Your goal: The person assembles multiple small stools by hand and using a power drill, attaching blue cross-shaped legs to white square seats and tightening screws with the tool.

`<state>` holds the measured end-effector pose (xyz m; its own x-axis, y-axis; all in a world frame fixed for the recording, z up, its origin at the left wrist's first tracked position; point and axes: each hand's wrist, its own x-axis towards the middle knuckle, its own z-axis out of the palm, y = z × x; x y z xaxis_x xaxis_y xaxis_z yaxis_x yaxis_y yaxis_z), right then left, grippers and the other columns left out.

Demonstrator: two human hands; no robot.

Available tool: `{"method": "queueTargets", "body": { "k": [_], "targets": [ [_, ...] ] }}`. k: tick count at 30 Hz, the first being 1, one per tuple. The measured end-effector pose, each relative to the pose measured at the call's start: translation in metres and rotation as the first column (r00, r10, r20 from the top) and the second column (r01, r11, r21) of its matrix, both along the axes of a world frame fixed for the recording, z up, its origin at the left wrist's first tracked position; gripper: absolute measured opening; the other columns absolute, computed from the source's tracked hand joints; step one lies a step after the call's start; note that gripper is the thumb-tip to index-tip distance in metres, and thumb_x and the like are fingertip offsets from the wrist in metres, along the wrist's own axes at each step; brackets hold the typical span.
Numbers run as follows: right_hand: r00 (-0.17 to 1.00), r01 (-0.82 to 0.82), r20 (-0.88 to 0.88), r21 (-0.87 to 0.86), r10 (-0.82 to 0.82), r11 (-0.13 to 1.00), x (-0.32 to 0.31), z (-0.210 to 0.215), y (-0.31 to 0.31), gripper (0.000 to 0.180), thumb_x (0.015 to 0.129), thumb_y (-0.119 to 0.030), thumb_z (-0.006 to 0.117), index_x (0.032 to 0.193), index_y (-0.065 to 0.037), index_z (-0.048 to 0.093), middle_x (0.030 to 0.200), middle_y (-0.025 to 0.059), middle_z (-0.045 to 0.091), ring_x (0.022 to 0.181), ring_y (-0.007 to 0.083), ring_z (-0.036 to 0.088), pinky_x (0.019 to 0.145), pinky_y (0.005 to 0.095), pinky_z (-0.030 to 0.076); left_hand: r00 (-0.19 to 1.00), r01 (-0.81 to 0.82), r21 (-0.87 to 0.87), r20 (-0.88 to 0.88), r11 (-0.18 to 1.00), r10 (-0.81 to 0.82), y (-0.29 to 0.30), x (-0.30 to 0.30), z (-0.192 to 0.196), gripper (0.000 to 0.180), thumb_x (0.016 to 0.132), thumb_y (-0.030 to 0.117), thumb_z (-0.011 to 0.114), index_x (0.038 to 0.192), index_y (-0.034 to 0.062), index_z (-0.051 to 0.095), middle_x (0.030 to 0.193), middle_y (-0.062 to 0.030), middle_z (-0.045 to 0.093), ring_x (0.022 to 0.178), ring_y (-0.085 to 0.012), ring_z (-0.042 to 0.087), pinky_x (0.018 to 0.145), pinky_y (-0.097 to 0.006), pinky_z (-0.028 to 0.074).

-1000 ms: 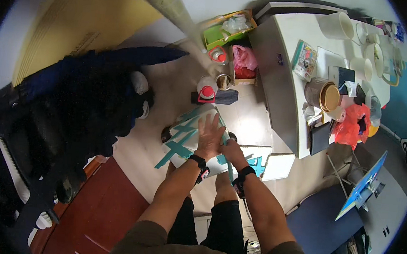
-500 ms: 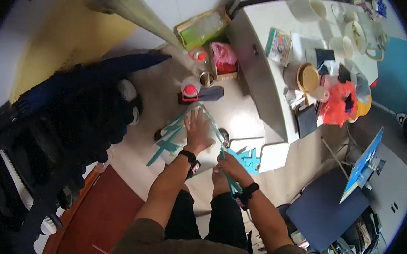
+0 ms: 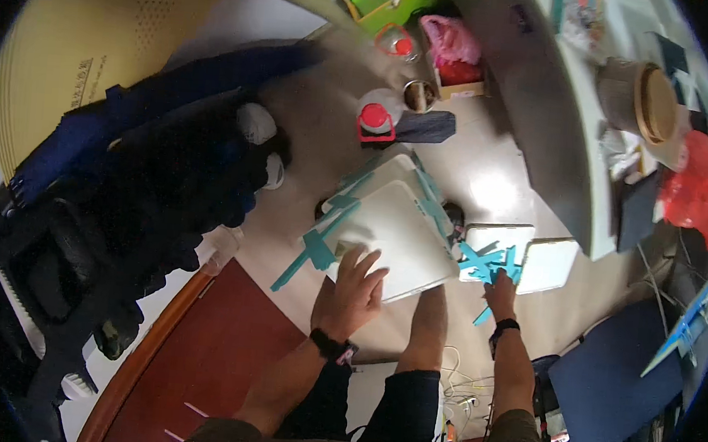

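The large white panel (image 3: 406, 242) is set before the knees, its near left corner overlapped by the left hand (image 3: 352, 296) (fingers spread apart). Teal strips (image 3: 316, 250) are seen along its left edge. Near the near right corner of a smaller white panel (image 3: 496, 233), a teal pile (image 3: 484, 264) is reached by the right hand (image 3: 499, 296); whether anything is pinched there cannot be told. A red-capped bottle (image 3: 375, 116) is placed beyond the far edge.
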<state>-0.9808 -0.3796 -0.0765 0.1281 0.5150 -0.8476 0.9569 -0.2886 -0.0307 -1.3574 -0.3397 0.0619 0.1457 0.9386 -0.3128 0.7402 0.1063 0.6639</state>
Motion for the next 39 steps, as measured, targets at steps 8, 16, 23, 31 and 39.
{"method": "queueTargets", "body": {
  "k": [8,16,23,31,39],
  "targets": [
    [0.934,0.331,-0.226,0.263,-0.275,0.906,-0.026,0.019,0.025,0.045,0.08,-0.006,0.059,0.123,0.0,0.049,0.118,0.0228,0.055,0.104,0.0348,0.056,0.086,0.0408,0.047,0.845,-0.456,0.145,-0.239,0.878,0.479,-0.028,-0.081,-0.022,0.047,0.072,0.014,0.069,0.112,0.0005,0.049,0.112,-0.0169,0.052,0.109,-0.0361,0.047,0.095,-0.049,0.034],
    [0.005,0.692,-0.427,-0.652,-0.904,0.312,-0.246,0.167,0.112,0.054,0.091,-0.046,0.048,0.117,0.001,0.051,0.098,0.0141,0.062,0.084,0.0252,0.063,0.064,0.0339,0.054,0.925,-0.378,0.013,-0.031,0.926,0.378,0.004,-0.109,-0.049,0.057,0.06,0.012,0.076,0.112,0.0041,0.054,0.107,-0.0136,0.058,0.105,-0.0338,0.053,0.096,-0.044,0.039],
    [0.087,0.479,-0.718,-0.578,-0.691,0.661,-0.368,0.124,0.106,0.051,0.089,-0.042,0.053,0.12,-0.002,0.051,0.105,0.0126,0.061,0.093,0.0262,0.063,0.078,0.0385,0.054,0.663,-0.332,-0.355,0.571,0.874,0.484,0.003,-0.13,-0.063,0.052,0.067,0.0,0.07,0.117,0.0051,0.057,0.116,-0.012,0.06,0.101,-0.0242,0.06,0.086,-0.034,0.048],
    [0.158,0.464,-0.484,-0.733,-0.861,0.498,-0.359,0.118,0.099,0.037,0.081,-0.01,0.054,0.117,-0.001,0.052,0.09,0.0141,0.062,0.078,0.0231,0.063,0.073,0.033,0.054,0.797,-0.373,-0.299,0.381,0.878,0.469,0.0,-0.129,-0.053,0.058,0.07,-0.008,0.061,0.125,0.0087,0.055,0.099,-0.0087,0.065,0.082,-0.0214,0.062,0.071,-0.033,0.051],
    [-0.331,0.362,-0.153,-0.932,-0.931,0.024,-0.376,0.14,0.105,0.014,0.082,-0.01,0.054,0.094,-0.002,0.052,0.085,0.0161,0.059,0.073,0.0222,0.061,0.065,0.0325,0.053,0.892,-0.329,-0.404,0.165,0.853,0.422,-0.003,-0.131,-0.062,0.057,0.073,0.006,0.066,0.127,0.0216,0.055,0.098,-0.0114,0.065,0.084,-0.0247,0.061,0.076,-0.032,0.05]
  ]
}}
